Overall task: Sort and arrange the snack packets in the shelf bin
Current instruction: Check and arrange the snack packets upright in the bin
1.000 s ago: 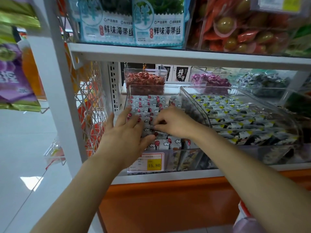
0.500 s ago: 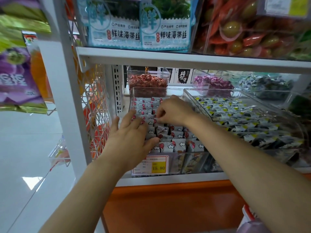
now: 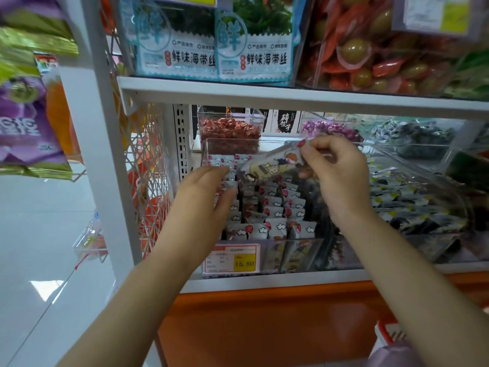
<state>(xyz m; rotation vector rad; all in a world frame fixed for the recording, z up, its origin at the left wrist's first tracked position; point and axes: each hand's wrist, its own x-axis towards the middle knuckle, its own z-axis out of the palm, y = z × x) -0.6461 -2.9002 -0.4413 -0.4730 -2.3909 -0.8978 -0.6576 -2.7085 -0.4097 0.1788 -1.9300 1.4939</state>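
Observation:
A clear plastic shelf bin (image 3: 304, 250) on the middle shelf holds several rows of small white snack packets (image 3: 275, 213) with red dots and cloud prints. My right hand (image 3: 336, 176) pinches one long packet (image 3: 272, 164) by its end and holds it tilted above the bin's rear half. My left hand (image 3: 203, 200) lies with straight fingers on the left rows of packets, covering them.
A second clear bin (image 3: 423, 181) of dark-and-yellow packets stands to the right. Bins of red sweets (image 3: 230, 131) and purple sweets (image 3: 328, 128) sit behind. A price tag (image 3: 232, 259) reads 15.80. The upper shelf edge (image 3: 264, 92) hangs close above. A wire rack (image 3: 150, 160) is left.
My right hand has risen from the rows with a packet pinched in it. My left hand has stayed on the left rows. The camera has come closer.

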